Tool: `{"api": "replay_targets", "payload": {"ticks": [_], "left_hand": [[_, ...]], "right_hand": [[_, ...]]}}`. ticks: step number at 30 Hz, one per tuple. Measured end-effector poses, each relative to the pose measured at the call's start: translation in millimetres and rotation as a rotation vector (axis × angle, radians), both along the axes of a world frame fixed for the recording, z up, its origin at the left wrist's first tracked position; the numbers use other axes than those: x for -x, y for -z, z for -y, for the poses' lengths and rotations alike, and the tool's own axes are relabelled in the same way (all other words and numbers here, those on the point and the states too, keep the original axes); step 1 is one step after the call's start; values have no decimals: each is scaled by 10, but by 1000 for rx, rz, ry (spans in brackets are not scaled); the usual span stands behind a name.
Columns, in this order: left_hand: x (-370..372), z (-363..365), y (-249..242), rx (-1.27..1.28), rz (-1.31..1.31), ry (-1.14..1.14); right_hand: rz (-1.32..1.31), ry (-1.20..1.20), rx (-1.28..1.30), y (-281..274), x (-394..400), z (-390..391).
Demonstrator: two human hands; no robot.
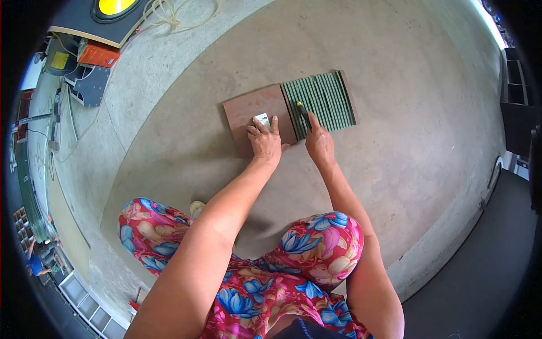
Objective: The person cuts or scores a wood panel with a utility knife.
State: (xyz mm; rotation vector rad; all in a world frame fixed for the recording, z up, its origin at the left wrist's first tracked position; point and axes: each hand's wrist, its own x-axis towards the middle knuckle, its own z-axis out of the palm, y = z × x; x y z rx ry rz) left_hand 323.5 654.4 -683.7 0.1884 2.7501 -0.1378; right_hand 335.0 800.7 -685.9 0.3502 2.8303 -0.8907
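A brown flat board (240, 113) lies on the floor. My left hand (265, 147) rests on it, fingers spread, with the fingertips at a small white label (262, 119) that has a dark square mark. Against the board's right edge lies a panel of green strips (327, 101), set side by side with a brown edge showing at its far right. My right hand (320, 144) is closed round a slim black tool with a yellow tip (302, 114), which overlaps the leftmost green strips. The fingers hide part of its handle.
A dark speaker cabinet (93, 25) with a yellow cone stands at the upper left, pale cable (172, 20) beside it. Nearby is an orange box (99, 53). A dark panel (480, 254) fills the lower right. Another person (36, 264) appears at the far left, near a ladder-like frame (90, 305).
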Motion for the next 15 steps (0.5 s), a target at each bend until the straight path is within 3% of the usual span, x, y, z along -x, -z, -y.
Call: {"api": "replay_targets", "payload": {"ticks": [7,15], "left_hand": [[-45,-35,18,-13,-53,25],[-52,-51,-28,-81,-74,7]], "right_hand": [[-12,21,-12,-64,-436,-88],[-41,-37,-77,-90,739,49]]}}
